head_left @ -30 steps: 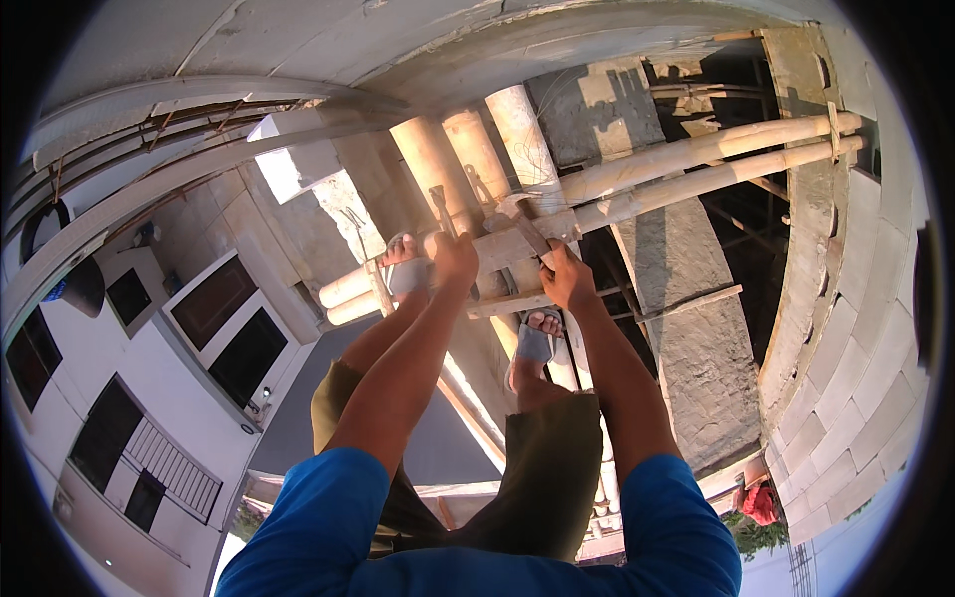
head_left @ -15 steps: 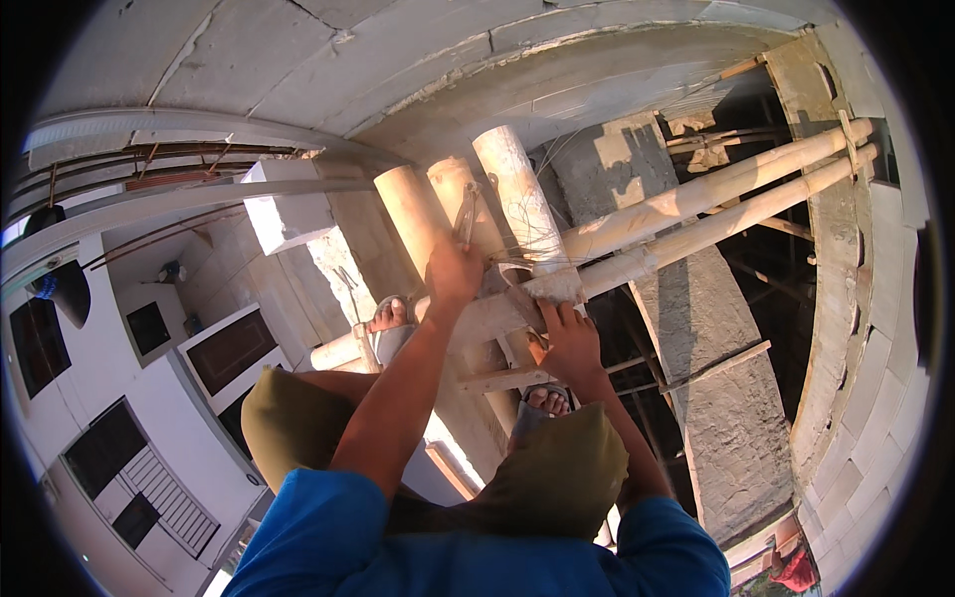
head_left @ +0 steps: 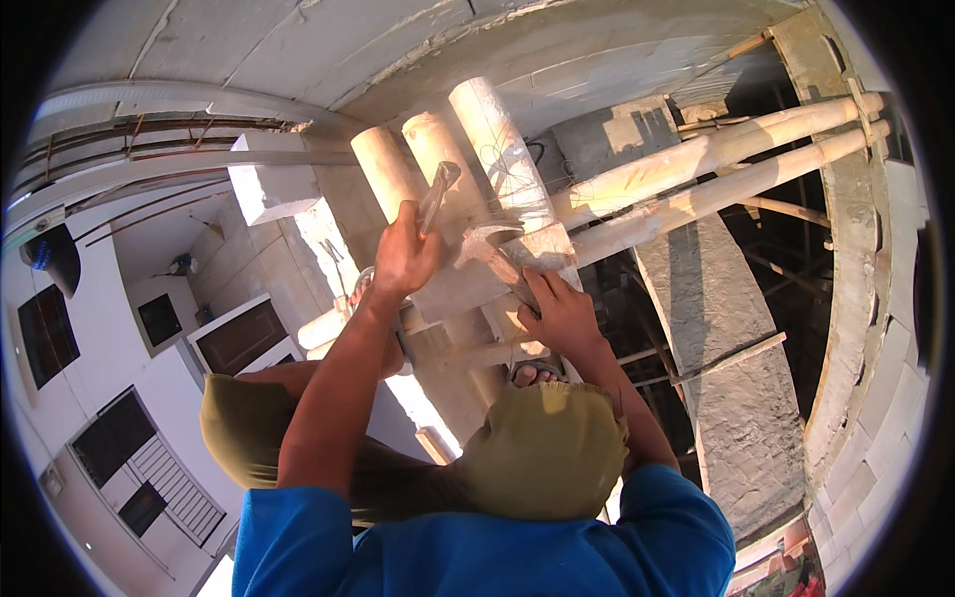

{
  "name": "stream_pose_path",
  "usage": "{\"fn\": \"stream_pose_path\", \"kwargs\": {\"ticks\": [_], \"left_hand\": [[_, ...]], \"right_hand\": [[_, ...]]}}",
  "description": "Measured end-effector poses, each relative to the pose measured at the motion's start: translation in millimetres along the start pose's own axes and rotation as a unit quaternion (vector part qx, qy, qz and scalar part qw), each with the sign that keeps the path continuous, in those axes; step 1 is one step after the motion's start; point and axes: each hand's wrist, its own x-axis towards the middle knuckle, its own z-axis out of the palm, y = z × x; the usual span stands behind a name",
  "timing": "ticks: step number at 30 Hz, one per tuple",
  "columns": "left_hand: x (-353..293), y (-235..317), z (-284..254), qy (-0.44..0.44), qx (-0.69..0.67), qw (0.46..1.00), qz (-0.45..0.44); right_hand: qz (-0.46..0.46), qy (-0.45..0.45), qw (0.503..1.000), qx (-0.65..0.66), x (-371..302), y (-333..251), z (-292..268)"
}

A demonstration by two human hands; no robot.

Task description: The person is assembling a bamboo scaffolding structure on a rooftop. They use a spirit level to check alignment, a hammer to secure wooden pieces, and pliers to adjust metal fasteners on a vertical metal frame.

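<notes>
My left hand [head_left: 408, 257] is wrapped round the handles of a pair of metal pincers [head_left: 438, 194], their head pointing up and away from me. In my right hand [head_left: 565, 313] is a claw hammer [head_left: 489, 244], gripped by its wooden handle with the head turned toward the left. Both tools are over thick pale poles that look like bamboo: a left pole [head_left: 381, 169], a middle pole [head_left: 434, 144] and a right pole [head_left: 497, 134]. Thin loose wire [head_left: 587, 184] tangles beside the right pole. My knees are bent beneath my arms, and one sandalled foot partly shows.
Two long poles [head_left: 696, 169] run to the right across a dark opening [head_left: 736, 239] with sticks inside it. A rough concrete beam [head_left: 716, 348] lies below them. Grey block walls [head_left: 288, 60] rise ahead, a white block [head_left: 269, 184] stands left, and white house fronts [head_left: 149, 398] lie far below.
My left hand has drawn the pincers back and left, away from the crossing poles. My right hand has come off the pole and now holds the hammer up in plain sight. The view has shifted.
</notes>
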Motion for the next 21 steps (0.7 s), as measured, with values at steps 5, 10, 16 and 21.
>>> {"fn": "stream_pose_path", "kwargs": {"ticks": [5, 10, 16, 21], "left_hand": [[-29, -22, 9, -0.059, 0.106, 0.990, 0.070], [-40, -20, 51, -0.075, 0.204, 0.963, 0.160], [-46, 0, 69, -0.030, 0.180, 0.969, 0.168], [-58, -5, 83, 0.020, 0.209, 0.957, 0.199]], "right_hand": [[0.000, -0.083, 0.997, 0.007, -34, 14, -32], [0.009, -0.123, 0.992, 0.021, -72, 11, -29], [-0.027, -0.062, 0.998, 0.016, -85, -3, -5], [-0.002, -0.069, 0.998, 0.005, -87, -6, -4]]}}
